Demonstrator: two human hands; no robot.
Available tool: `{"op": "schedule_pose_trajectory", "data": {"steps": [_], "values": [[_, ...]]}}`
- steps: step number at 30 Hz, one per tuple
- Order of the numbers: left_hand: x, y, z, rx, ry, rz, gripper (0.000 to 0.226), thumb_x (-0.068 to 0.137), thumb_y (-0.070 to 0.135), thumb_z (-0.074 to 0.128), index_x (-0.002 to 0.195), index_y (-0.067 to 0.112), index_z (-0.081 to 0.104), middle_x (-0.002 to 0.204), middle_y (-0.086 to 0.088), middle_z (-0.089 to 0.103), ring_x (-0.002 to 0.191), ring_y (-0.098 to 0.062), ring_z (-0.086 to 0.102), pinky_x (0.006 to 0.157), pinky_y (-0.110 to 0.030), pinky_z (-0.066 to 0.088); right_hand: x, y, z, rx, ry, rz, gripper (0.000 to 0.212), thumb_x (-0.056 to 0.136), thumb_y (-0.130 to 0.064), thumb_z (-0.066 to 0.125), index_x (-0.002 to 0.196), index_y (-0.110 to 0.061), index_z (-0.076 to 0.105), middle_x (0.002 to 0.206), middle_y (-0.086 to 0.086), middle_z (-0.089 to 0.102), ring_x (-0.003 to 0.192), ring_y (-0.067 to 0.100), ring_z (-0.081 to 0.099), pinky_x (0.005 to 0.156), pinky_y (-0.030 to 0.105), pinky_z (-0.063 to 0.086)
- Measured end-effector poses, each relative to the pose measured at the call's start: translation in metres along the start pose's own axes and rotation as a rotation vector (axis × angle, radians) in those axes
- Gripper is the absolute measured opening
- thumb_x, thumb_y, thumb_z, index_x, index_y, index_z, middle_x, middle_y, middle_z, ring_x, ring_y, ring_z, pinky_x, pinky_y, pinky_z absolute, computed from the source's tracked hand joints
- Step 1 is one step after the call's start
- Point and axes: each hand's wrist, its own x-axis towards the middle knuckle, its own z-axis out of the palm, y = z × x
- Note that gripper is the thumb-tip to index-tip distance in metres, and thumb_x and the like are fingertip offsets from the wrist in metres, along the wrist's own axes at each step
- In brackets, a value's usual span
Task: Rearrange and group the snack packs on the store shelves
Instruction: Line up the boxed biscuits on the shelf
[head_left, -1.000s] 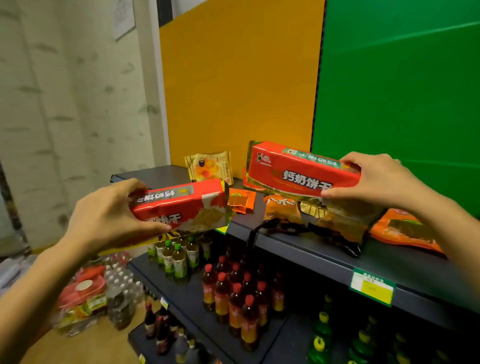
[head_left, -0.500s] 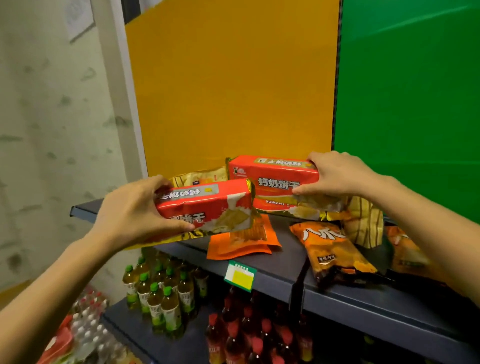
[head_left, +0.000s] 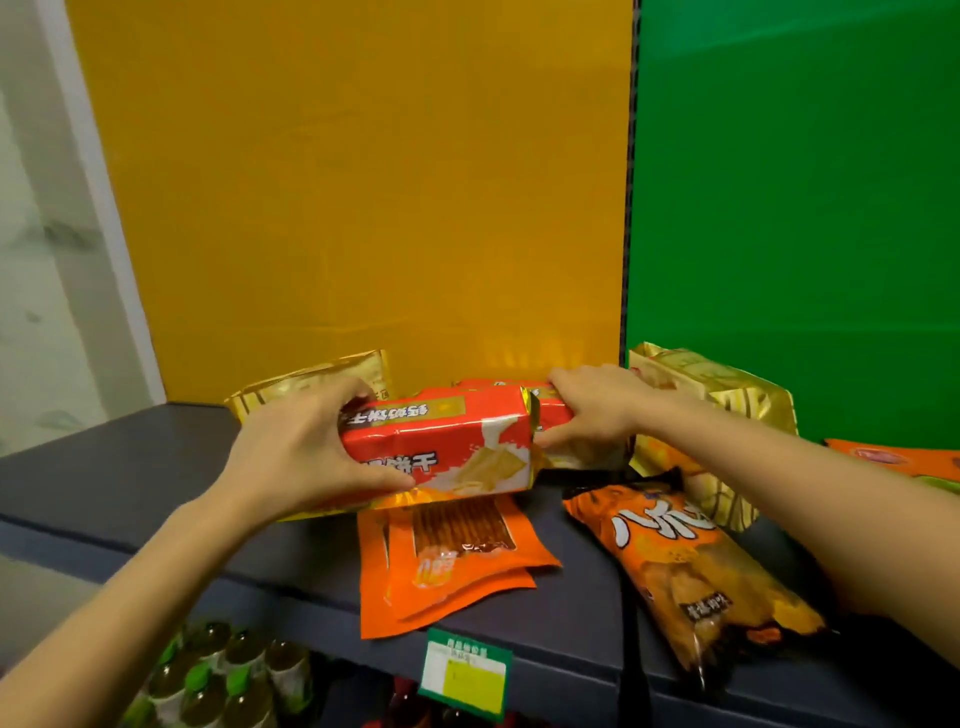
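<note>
My left hand (head_left: 296, 452) grips a red biscuit pack (head_left: 447, 447) by its left end, low over the dark top shelf (head_left: 104, 478). Right behind it, near the yellow back panel, lies a second red biscuit pack (head_left: 545, 400), mostly hidden, with my right hand (head_left: 597, 410) closed over its right end. The two packs lie close together, one in front of the other. Two flat orange snack packs (head_left: 452, 561) lie stacked just in front of them. A long orange chip bag (head_left: 691, 566) lies to the right.
Gold foil packs stand at the back left (head_left: 311, 379) and back right (head_left: 717, 395). Another orange pack (head_left: 893, 460) lies at the far right. A green and yellow price tag (head_left: 465, 673) hangs on the shelf edge. Green-capped bottles (head_left: 223, 680) stand on the shelf below.
Both hands have carried the red packs down and back toward the yellow panel; the packs now sit close together low on the shelf. The camera has moved closer.
</note>
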Motion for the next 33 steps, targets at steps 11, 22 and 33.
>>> {"op": "schedule_pose_trajectory", "data": {"steps": [11, 22, 33], "values": [[0.045, -0.005, 0.049, -0.118, -0.056, 0.246, 0.098, 0.037, 0.092, 0.047, 0.106, 0.022, 0.056, 0.103, 0.005, 0.07, 0.085, -0.014, 0.065, 0.056, -0.011, 0.032, 0.01, -0.007, 0.007, -0.044, -0.209, 0.013, 0.065, 0.088, -0.043, 0.051, 0.143, -0.022, 0.024, 0.148, 0.005, 0.031, 0.133, 0.024, 0.03, 0.107, 0.039, 0.026], [0.066, 0.0, 0.087, -0.214, -0.049, 0.294, 0.103, 0.035, 0.091, 0.038, 0.113, 0.025, 0.05, 0.113, 0.007, 0.065, 0.098, -0.015, 0.063, 0.061, -0.021, 0.037, -0.08, -0.032, -0.05, 0.234, 0.318, 0.202, 0.017, 0.091, -0.024, 0.048, 0.103, -0.026, 0.06, 0.102, -0.005, 0.066, 0.093, 0.013, 0.058, 0.082, 0.038, 0.049], [0.076, 0.006, 0.106, -0.094, -0.084, 0.355, 0.096, 0.05, 0.081, 0.059, 0.122, 0.019, 0.048, 0.12, -0.001, 0.057, 0.109, -0.019, 0.053, 0.081, -0.033, 0.045, -0.105, -0.126, -0.012, 0.212, -0.189, 0.298, 0.044, 0.093, -0.05, 0.031, 0.113, -0.018, 0.054, 0.117, 0.007, 0.059, 0.109, 0.026, 0.054, 0.092, 0.037, 0.041]]}}
